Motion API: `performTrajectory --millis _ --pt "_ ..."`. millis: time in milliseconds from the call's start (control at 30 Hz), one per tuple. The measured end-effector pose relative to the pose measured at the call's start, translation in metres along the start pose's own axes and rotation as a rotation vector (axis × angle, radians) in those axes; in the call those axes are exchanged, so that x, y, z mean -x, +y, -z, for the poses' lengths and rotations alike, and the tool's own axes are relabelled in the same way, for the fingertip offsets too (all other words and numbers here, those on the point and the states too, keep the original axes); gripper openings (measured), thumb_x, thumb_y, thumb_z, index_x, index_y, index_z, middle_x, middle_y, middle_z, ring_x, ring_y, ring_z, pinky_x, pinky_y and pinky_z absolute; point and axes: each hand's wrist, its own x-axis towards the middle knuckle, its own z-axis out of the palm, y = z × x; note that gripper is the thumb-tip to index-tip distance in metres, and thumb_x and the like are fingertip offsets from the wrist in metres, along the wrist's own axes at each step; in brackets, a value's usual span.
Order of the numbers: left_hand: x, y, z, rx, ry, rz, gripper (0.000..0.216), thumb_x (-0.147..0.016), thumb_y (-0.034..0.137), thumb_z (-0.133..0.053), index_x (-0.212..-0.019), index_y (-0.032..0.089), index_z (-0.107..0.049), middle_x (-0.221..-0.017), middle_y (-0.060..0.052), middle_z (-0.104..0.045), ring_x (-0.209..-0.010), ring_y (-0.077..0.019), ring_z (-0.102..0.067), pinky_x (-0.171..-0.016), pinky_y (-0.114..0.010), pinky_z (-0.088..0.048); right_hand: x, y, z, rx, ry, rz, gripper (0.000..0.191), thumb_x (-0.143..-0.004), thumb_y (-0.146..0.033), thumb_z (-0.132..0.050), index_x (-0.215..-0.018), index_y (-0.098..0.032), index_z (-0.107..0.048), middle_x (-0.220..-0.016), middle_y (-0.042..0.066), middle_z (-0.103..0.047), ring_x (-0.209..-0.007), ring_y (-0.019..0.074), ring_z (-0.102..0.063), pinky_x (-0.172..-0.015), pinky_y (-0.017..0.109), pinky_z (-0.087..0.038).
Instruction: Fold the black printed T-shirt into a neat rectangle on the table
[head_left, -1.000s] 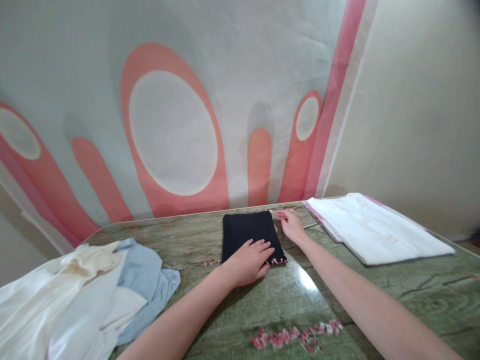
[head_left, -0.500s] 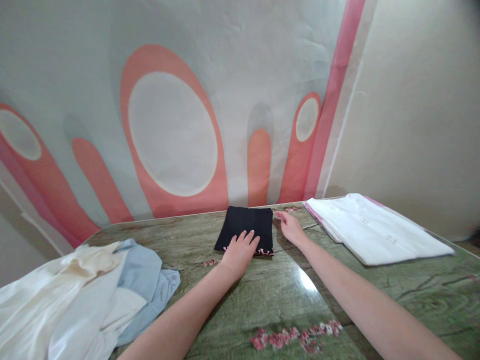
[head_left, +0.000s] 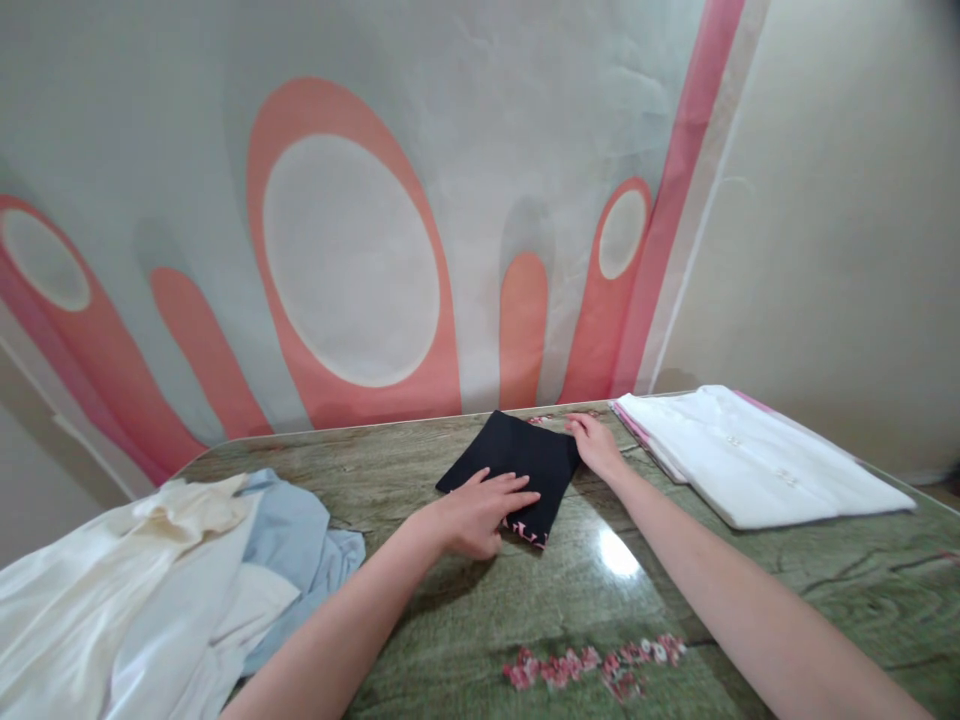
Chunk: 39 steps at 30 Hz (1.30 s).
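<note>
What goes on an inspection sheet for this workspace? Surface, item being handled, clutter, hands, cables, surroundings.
Surface: wood-grain table with a pink blossom pattern; bright glare spot near the middle.
Item being handled: black folded cloth, lying askew, pink marking along its near edge.
Clutter: loose heap of cream fabric and light-blue fabric at left; white folded garment at right, pink edges showing beneath.
Hands: left hand on the black cloth, fingers extended; right hand at its right corner, grip unclear.
Cables: nothing seen.
Surroundings: wall with coral shapes behind; plain wall at right.
</note>
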Motion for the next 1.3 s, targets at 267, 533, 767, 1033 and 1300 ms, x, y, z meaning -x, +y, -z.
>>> performTrajectory --millis 267,533,767,1033,1300 --pt "-0.015 0.037 -0.018 -0.039 0.07 -0.031 0.069 -0.081 0.049 -0.044 -0.138 0.019 -0.02 -0.145 -0.009 -0.02 -0.133 -0.0223 -0.017 -0.107 -0.042 -0.012 -0.006 0.014 0.031 -0.195 -0.309 -0.024 0.026 -0.075 -0.012 -0.047 -0.092 -0.017 -0.065 -0.094 0.006 -0.068 -0.088 0.0182 -0.062 -0.082 0.034 -0.047" --pt "-0.02 0.032 -0.035 -0.162 0.112 0.093 0.061 -0.089 0.055 -0.016 -0.139 0.02 -0.02 -0.145 -0.006 -0.022 -0.133 -0.0183 -0.016 -0.108 -0.038 -0.005 -0.005 0.024 0.043 -0.461 -0.525 -0.091 0.043 -0.063 -0.006 -0.056 -0.103 -0.018 -0.062 -0.108 0.005 -0.064 -0.098 0.0176 -0.059 -0.091 0.034 -0.042" --pt "-0.02 0.033 -0.037 -0.191 0.115 0.093 0.06 -0.09 0.054 -0.016 -0.139 0.019 -0.021 -0.145 -0.006 -0.021 -0.133 -0.0188 -0.016 -0.108 -0.038 -0.004 -0.005 0.016 0.031 -0.14 -0.392 0.072 0.04 -0.062 -0.006 -0.055 -0.1 -0.017 -0.066 -0.092 0.005 -0.069 -0.086 0.019 -0.062 -0.084 0.033 -0.046" --pt "-0.019 0.032 -0.037 -0.151 0.092 0.068 0.054 -0.091 0.05 -0.02 -0.138 0.024 -0.023 -0.146 -0.005 -0.019 -0.133 -0.0223 -0.016 -0.107 -0.045 -0.006 -0.007 0.016 0.029 0.051 -0.369 0.142 0.031 -0.066 -0.007 -0.05 -0.089 -0.016 -0.069 -0.083 0.005 -0.07 -0.076 0.0184 -0.063 -0.075 0.029 -0.048" --pt "-0.012 0.027 -0.015 -0.015 -0.007 -0.061 0.057 -0.084 0.046 -0.045 -0.134 0.023 -0.031 -0.141 -0.007 -0.031 -0.129 -0.0247 -0.027 -0.105 -0.05 -0.013 -0.006 0.023 0.027 0.059 -0.314 0.103 0.03 -0.068 -0.007 -0.05 -0.09 -0.018 -0.067 -0.083 0.003 -0.07 -0.076 0.0165 -0.063 -0.076 0.029 -0.048"
